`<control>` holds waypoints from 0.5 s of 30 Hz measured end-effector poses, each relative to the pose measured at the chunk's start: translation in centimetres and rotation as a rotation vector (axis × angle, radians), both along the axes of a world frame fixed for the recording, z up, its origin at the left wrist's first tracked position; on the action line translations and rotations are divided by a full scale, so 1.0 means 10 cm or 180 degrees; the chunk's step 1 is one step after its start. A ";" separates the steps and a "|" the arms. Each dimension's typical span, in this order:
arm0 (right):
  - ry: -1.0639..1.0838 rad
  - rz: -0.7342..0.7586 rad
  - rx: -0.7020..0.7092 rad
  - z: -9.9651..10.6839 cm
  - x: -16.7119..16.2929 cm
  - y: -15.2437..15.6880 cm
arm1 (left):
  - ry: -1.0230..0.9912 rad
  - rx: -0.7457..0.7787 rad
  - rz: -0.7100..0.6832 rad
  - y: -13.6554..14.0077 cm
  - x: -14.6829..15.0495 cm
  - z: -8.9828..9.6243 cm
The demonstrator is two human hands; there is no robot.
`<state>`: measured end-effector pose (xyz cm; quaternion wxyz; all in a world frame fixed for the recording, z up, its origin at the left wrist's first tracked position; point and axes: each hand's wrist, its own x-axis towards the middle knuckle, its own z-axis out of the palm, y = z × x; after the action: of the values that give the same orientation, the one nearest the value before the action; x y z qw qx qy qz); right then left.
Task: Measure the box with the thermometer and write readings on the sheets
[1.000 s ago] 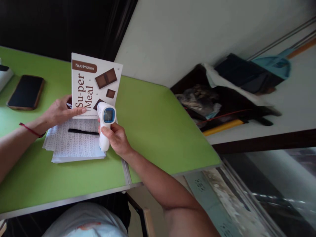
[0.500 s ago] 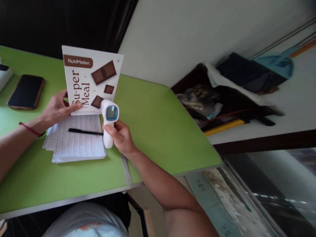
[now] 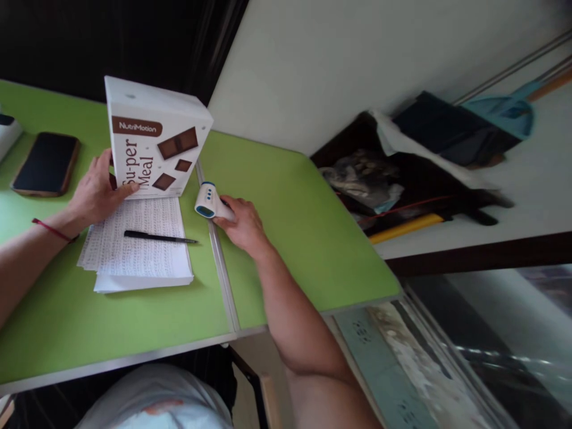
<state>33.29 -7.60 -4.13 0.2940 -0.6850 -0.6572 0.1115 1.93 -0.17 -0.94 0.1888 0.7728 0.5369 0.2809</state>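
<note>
My left hand (image 3: 98, 185) grips the lower left edge of a white meal box (image 3: 154, 107) printed with chocolate pieces, thumb on its front. The box stands up at the far end of some handwritten sheets (image 3: 143, 262). Across the sheets lies a black pen (image 3: 156, 236), its tip past their right edge. To the right of the box, my right hand (image 3: 245, 223) is closed around the handle of a white and blue infrared thermometer (image 3: 209, 199). The thermometer is tipped over, low by the tabletop; whether it touches cannot be made out.
A dark phone (image 3: 47, 164) lies on the green table (image 3: 286, 238) at the left, with a white device (image 3: 8, 134) at the edge of view. A seam runs across the table. Beyond its right end are a blue dustpan (image 3: 504, 116) and dark clutter by the wall.
My right hand has moved right with the thermometer, away from the box front, and turned it over sideways. The box has tilted, so its top now shows; my left hand still holds it.
</note>
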 end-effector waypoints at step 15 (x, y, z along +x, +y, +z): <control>-0.0609 0.1402 0.0623 0.08 -0.47 -0.24 | 0.1871 -0.0017 0.0492 -0.16 0.05 0.43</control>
<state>28.64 -10.01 -3.34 0.2639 -0.5011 -0.8230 0.0434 2.42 -1.82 3.39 0.0054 0.7773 0.6264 0.0573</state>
